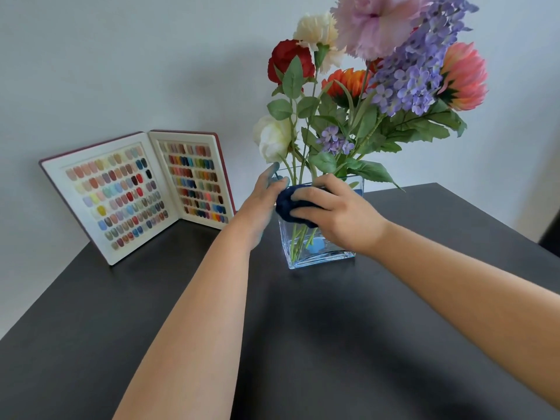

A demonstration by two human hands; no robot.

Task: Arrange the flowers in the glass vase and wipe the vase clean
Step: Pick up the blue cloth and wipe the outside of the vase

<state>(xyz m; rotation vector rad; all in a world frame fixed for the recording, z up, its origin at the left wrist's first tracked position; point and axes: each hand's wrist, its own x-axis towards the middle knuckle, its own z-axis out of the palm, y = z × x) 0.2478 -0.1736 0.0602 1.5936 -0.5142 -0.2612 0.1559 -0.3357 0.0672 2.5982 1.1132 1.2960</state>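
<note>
- No words, labels, brand names, numbers or signs can be read anywhere here.
- The open swatch book [139, 192] standing at the back of the table holds rows of small coloured nail samples on both pages, but no printed names or codes can be made out beside them.
- The glass vase [318, 253] bears no sticker or mark that can be read.
</note>
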